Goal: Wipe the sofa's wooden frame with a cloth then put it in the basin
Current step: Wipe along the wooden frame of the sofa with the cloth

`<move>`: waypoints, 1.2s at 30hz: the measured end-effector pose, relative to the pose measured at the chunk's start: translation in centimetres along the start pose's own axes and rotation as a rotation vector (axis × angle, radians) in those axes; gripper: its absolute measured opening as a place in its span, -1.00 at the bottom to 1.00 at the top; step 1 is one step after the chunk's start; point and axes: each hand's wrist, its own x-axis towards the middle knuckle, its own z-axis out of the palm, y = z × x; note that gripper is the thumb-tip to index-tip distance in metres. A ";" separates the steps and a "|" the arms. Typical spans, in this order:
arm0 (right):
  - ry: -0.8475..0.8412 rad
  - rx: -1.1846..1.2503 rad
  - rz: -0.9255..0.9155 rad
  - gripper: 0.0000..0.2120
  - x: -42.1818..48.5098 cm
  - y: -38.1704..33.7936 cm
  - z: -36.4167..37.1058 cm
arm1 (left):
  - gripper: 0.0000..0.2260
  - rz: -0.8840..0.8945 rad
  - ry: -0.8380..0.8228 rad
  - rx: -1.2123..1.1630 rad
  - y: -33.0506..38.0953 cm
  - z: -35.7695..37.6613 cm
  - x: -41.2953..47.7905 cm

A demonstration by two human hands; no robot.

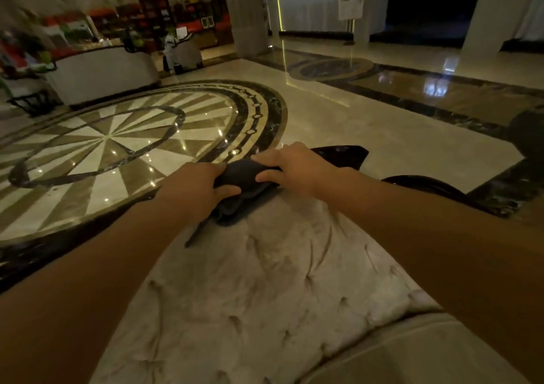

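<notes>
A dark grey cloth (245, 174) is bunched on the top of the sofa's backrest, with a loose strip hanging down toward me. My left hand (197, 185) grips its left end and my right hand (294, 164) grips its right end. The sofa's tufted pale backrest (265, 280) fills the lower middle. Its dark glossy wooden frame (344, 155) shows as a carved crest just behind my right hand and curves down to the right. No basin is in view.
Beyond the sofa lies a polished marble floor with a round starburst inlay (112, 145). A curved white reception counter (100, 71) stands at the far left, with a person (170, 51) beside it. A white column (244, 13) rises at the back.
</notes>
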 end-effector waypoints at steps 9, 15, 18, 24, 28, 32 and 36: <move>0.262 -0.050 0.178 -0.62 -6.1 14.9 -0.9 | -0.60 0.147 0.058 0.207 14.9 4.8 10.1; 0.302 0.339 0.403 -0.76 -8.9 19.9 2.6 | -0.63 0.282 0.054 0.244 20.5 8.0 14.0; 0.339 0.389 0.443 -0.77 -9.7 20.7 7.3 | -0.63 0.379 0.024 0.386 22.8 10.0 15.3; 0.085 -0.119 0.266 -0.50 -11.6 27.4 8.3 | -0.66 0.389 -0.155 1.098 27.5 15.5 15.4; 0.098 -0.254 0.203 -0.36 -14.5 31.7 5.8 | -0.53 0.113 -0.267 0.536 28.4 20.9 15.9; 0.135 -0.214 0.424 -0.54 -15.2 35.5 3.9 | -0.40 0.105 -0.202 0.106 30.2 24.1 19.4; 0.136 -0.201 0.551 -0.52 -18.7 38.9 3.7 | -0.41 0.320 -0.043 0.180 33.4 26.8 21.7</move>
